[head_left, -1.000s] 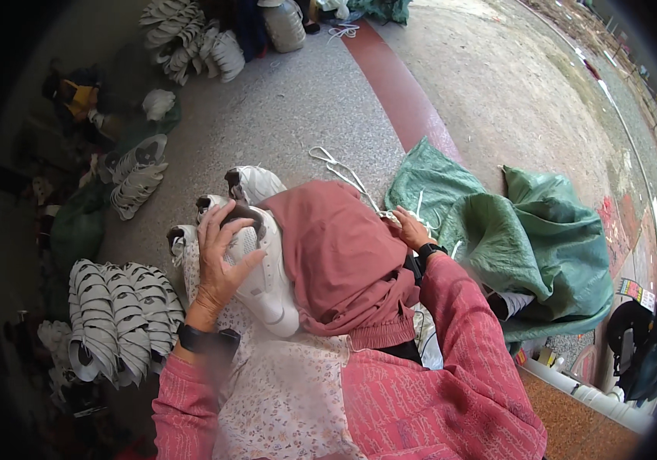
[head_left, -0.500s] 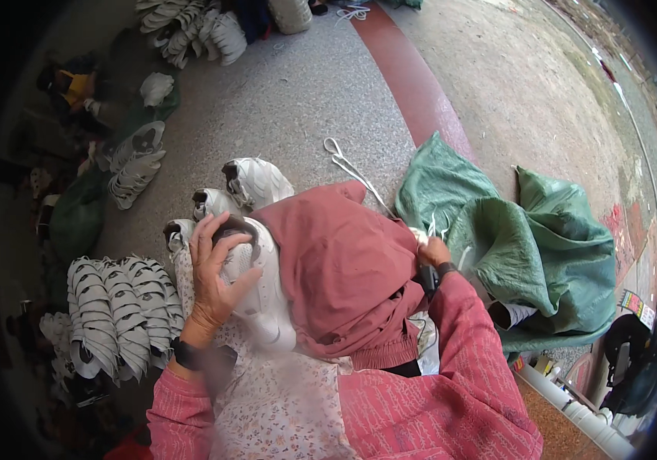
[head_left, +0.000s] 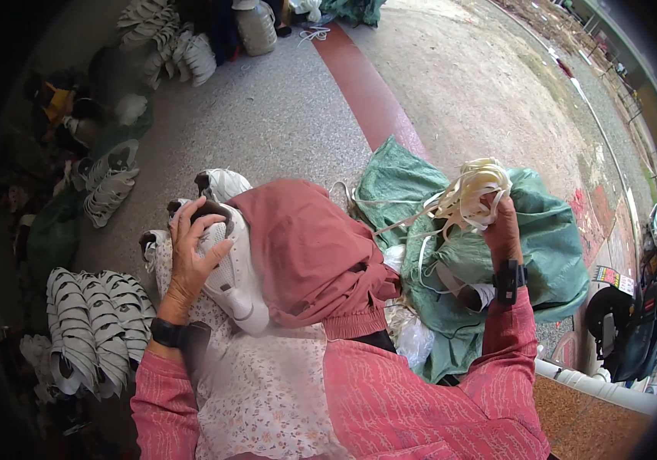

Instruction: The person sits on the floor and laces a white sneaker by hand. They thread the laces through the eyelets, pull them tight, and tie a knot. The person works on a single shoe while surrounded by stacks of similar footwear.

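Against the reddish trouser leg, the white shoe is still gripped by the left hand. Cream laces are now held up in the right hand, partly blocking the green sack. Stacked uppers are seen leftward; farther off, a container.

Floral cloth cropped below, white shoe partly hidden

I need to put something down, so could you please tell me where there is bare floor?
There's grey floor between the shoes and red strip, and pale ground beyond the strip. Crowded: left, by the stacked uppers; right, around the green sack.
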The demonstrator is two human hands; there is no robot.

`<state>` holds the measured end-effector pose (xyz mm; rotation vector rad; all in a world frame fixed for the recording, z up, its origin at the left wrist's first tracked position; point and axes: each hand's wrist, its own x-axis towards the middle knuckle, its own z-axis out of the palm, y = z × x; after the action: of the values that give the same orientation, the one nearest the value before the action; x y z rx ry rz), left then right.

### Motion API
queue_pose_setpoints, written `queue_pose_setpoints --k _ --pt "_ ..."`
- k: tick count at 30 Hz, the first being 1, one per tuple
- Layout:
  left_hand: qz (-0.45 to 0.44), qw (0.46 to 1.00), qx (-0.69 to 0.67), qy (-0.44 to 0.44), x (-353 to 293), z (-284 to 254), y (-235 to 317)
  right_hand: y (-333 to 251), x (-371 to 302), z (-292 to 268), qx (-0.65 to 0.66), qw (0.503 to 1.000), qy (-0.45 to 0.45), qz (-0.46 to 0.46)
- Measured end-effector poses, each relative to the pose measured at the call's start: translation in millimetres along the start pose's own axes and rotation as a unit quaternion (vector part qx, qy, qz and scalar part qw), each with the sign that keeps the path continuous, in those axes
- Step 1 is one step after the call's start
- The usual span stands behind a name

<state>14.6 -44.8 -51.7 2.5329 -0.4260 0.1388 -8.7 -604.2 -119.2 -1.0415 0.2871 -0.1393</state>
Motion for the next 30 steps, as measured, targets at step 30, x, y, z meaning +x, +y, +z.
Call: queue_pose_setpoints --k 30 --pt "-0.025 0.999 -0.048 -0.007 -7.5 -4.2 -12.8 159.3 -72.1 -79.0 -0.306 0.923 0.217 0.084"
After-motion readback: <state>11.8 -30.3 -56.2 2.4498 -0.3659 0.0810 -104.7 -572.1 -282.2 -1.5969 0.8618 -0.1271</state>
